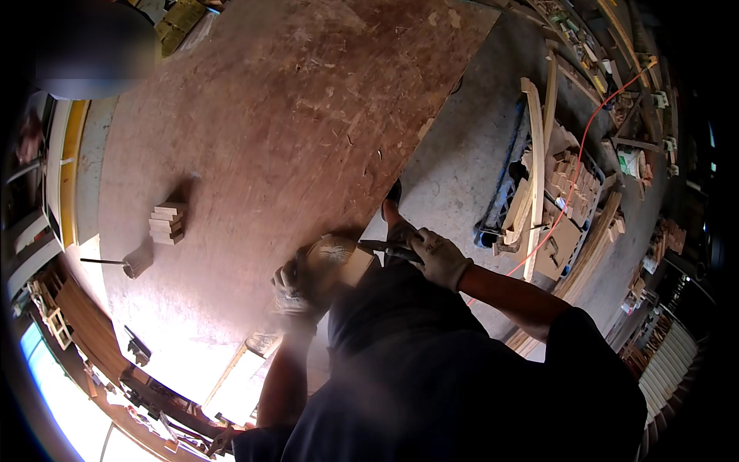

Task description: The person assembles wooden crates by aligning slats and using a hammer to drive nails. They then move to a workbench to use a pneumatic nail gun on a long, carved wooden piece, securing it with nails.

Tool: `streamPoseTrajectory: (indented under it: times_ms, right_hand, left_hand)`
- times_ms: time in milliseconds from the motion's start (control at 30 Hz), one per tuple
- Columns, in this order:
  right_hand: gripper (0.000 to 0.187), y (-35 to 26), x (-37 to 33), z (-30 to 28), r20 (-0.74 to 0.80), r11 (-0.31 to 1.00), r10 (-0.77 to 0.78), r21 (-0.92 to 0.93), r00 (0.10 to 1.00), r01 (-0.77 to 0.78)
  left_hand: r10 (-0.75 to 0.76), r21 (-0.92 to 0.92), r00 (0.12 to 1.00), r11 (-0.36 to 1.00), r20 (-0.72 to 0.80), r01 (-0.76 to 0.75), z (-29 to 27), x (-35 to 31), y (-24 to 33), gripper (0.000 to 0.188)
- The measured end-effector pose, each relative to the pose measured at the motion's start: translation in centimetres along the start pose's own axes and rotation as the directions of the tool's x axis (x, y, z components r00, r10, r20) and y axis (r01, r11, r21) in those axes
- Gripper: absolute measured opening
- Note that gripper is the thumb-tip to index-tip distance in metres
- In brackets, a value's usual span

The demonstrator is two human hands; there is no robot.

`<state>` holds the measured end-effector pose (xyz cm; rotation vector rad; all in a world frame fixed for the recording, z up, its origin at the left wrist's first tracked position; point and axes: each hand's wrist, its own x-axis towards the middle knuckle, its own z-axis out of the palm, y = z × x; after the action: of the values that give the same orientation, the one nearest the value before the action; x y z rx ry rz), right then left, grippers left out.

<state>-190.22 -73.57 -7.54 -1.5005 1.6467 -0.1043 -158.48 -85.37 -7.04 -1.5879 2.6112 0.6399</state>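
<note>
My left hand [296, 291], in a pale work glove, is closed on the left side of a light wooden piece [354, 266] near the front edge of the worktable. Lines like carving or grain mark its upper face. My right hand [440, 260], gloved too, wraps round a dark, narrow hand tool [377, 246]. The tool points left, and its tip meets or lies very close to the right edge of the wood. Whether it is a knife, chisel or file cannot be made out.
On the brown plywood tabletop [254, 115] stand a small stack of wooden blocks [167, 223] and a cylindrical object [138, 262] beside a thin dark rod. At right, a dark crate [500, 200] of wood offcuts and long boards [533, 154] occupies the concrete floor, crossed by an orange cord [583, 146].
</note>
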Motion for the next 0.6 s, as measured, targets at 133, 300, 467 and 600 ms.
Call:
streamPoseTrajectory:
  times_ms: [133, 300, 467, 600]
  right_hand:
    - [0.042, 0.2, -0.1, 1.0, -0.116, 0.997, -0.037, 0.060, 0.993, 0.045]
    - [0.041, 0.2, 0.5, -1.1, -0.112, 0.986, -0.149, 0.058, 0.982, 0.156]
    - [0.037, -0.4, 7.5, -10.2, 0.304, 0.859, -0.206, -0.400, 0.930, 0.321]
    - [0.030, -2.8, 10.1, -13.2, 0.534, 0.855, -0.049, -0.414, 0.844, 0.312]
  left_hand:
    - [0.017, -0.002, 0.999, 1.000, -0.030, -0.017, 0.1, 0.0, -0.1, 0.094]
    - [-0.034, -0.023, 0.999, 0.999, 0.029, 0.035, -0.4, 0.1, 0.3, 0.092]
    - [-0.002, -0.014, 1.000, 1.000, -0.003, 0.002, -0.5, 0.1, 0.2, 0.092]
    - [-0.006, -0.033, 1.000, 0.999, 0.007, 0.006, -0.3, 0.2, 0.0, 0.094]
